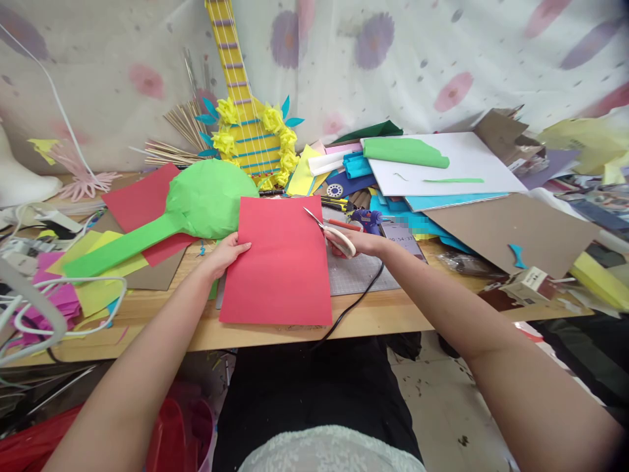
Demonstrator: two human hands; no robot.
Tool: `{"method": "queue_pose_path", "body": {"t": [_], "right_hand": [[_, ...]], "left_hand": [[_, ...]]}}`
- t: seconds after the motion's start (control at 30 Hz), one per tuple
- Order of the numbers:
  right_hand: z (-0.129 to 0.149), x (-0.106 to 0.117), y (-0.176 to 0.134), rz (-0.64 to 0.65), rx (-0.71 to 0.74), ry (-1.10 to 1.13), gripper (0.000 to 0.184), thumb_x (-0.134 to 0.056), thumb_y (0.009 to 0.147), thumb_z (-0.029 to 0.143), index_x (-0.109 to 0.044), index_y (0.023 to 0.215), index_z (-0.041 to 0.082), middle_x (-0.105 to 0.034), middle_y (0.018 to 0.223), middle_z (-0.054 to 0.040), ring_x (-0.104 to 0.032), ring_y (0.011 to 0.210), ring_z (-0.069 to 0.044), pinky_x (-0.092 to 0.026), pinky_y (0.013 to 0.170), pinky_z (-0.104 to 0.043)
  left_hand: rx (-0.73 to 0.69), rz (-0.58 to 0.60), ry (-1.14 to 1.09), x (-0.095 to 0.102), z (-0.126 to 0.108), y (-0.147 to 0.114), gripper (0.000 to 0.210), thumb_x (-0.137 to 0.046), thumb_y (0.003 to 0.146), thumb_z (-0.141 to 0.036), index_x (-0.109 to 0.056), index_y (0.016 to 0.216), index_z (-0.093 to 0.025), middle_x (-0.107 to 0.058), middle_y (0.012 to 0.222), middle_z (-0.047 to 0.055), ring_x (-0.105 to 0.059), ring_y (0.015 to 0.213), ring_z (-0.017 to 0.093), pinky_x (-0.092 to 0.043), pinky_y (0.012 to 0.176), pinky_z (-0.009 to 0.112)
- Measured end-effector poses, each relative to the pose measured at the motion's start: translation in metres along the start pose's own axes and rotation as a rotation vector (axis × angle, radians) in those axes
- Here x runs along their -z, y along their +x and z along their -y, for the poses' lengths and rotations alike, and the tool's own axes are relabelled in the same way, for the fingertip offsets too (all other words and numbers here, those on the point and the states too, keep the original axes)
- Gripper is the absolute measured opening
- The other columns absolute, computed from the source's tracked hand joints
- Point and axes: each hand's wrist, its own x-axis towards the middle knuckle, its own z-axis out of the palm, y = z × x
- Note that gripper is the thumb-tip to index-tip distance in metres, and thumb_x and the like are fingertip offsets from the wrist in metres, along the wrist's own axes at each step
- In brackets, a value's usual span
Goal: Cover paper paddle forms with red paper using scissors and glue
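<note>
A sheet of red paper point(280, 262) is held up over the front of the table. My left hand point(225, 255) grips its left edge, thumb on the front face. In my right hand point(356, 242) is a pair of scissors point(344, 240) with white handles, its blades pointing up and left over the upper right edge of the sheet. Whether the blades have cut into the paper I cannot tell. Just left of the sheet lies a green paper-covered banjo-like shape point(206, 200) with a long neck, resting on red and yellow papers.
A yellow paper guitar point(253, 141) with flowers leans at the back. Behind my right hand are a blue glue gun point(368, 219) and a grey cutting mat point(351, 278); a black cable point(356, 303) hangs over the front edge. White board point(442, 154) and brown cardboard point(511, 229) lie right.
</note>
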Motion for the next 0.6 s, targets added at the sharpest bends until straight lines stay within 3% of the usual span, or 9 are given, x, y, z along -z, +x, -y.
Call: {"method": "queue_pose_path", "body": {"t": [0.2,0.6], "right_hand": [[0.001,0.001,-0.003,0.029,0.005,0.062,0.056,-0.063,0.072,0.067,-0.046,0.095,0.020,-0.037,0.066,0.0065,-0.037,0.052,-0.005,-0.021,0.043,-0.019],[0.017,-0.005,-0.020,0.086,0.033,-0.022,0.050,-0.062,0.075,0.065,-0.045,0.082,0.018,-0.039,0.062,0.0067,-0.037,0.050,-0.005,-0.026,0.044,-0.020]], "left_hand": [[0.007,0.011,0.022,0.004,0.001,0.000,0.056,-0.081,0.051,-0.036,-0.064,0.101,-0.018,-0.072,0.103,0.005,-0.066,0.086,0.021,-0.053,0.074,0.032],[0.024,0.035,0.080,0.022,0.009,0.004,0.059,-0.082,0.053,-0.042,-0.064,0.104,-0.019,-0.072,0.098,0.006,-0.067,0.082,0.022,-0.054,0.072,0.034]]}}
